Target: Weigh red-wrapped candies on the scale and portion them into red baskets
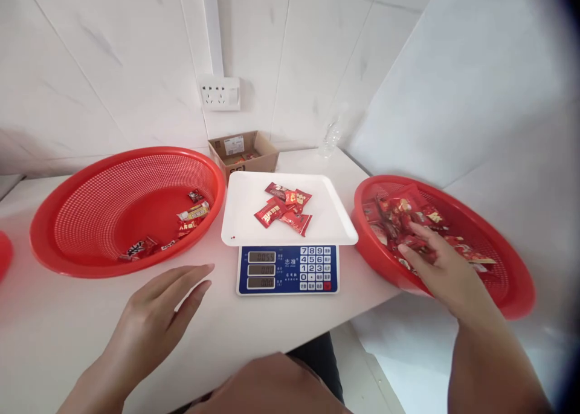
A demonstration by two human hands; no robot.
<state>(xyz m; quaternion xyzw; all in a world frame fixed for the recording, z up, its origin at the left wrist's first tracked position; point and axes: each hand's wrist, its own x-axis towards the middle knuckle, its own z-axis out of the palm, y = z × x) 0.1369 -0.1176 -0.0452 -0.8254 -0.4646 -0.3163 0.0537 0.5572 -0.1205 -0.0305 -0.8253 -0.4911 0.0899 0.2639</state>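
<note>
My left hand (151, 320) hovers over the white table, left of the scale, its fingers stretched out and nothing in it. Reaching into the red basket on the right (521, 293), my right hand (437, 263) has thumb and fingers around a red wrapped candy (417, 245) among many others; the palm side is partly hidden. Between the hands stands a blue digital scale (289, 270) with a white tray (240, 211) on top. Several red wrapped candies (295, 220) lie in a loose pile on the tray. The scale's top display seems to read 0.055.
A larger red mesh basket (122, 211) on the left holds several wrapped sweets along its near and right side. Behind the scale sit an open cardboard box (267, 151) and a clear plastic bottle (332, 137). A socket (220, 94) is on the tiled wall.
</note>
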